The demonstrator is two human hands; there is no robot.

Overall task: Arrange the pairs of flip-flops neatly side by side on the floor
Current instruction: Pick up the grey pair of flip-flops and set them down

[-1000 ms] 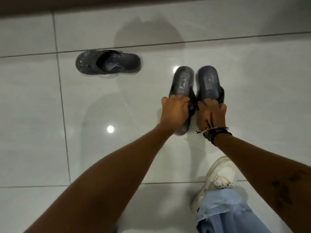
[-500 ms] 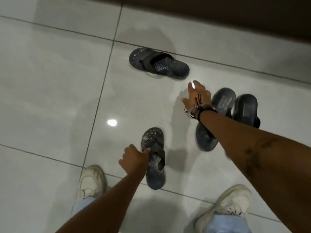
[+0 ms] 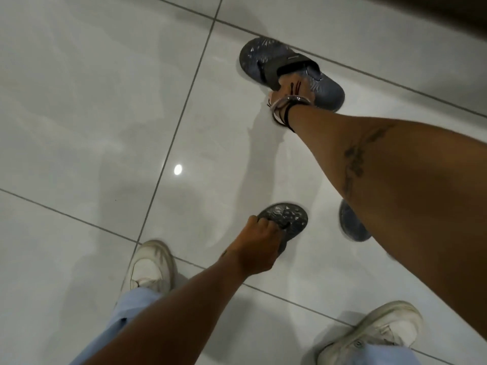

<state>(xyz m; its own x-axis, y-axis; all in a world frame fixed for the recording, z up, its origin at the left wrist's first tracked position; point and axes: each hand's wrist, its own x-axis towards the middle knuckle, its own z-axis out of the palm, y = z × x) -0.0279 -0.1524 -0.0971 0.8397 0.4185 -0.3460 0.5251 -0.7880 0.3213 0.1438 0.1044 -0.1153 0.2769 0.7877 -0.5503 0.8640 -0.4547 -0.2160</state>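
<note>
Well, near flip-flop (image 3: 287, 217), far flip-flop (image 3: 258, 54): dk grey, patterned.

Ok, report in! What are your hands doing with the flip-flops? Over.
Left hand grips near flip-flop. Right hand hooked under far flip-flop's strap. Third flip-flop half hidden behind right forearm.

**Indoor room with a polished tile floor, likely a home**

Large glossy pale grey floor tiles (image 3: 79, 127) meet at thin dark grout lines (image 3: 184, 106). A round ceiling-light reflection (image 3: 178, 169) shines on them, so this is indoors. A dark band (image 3: 395, 9) runs along the far edge; whether it is a wall or a threshold is unclear. Everyday household footwear is here: a far dark grey patterned rubber flip-flop (image 3: 263, 56) and a near dark grey flip-flop (image 3: 287, 216). Which room this is cannot be told.
</note>
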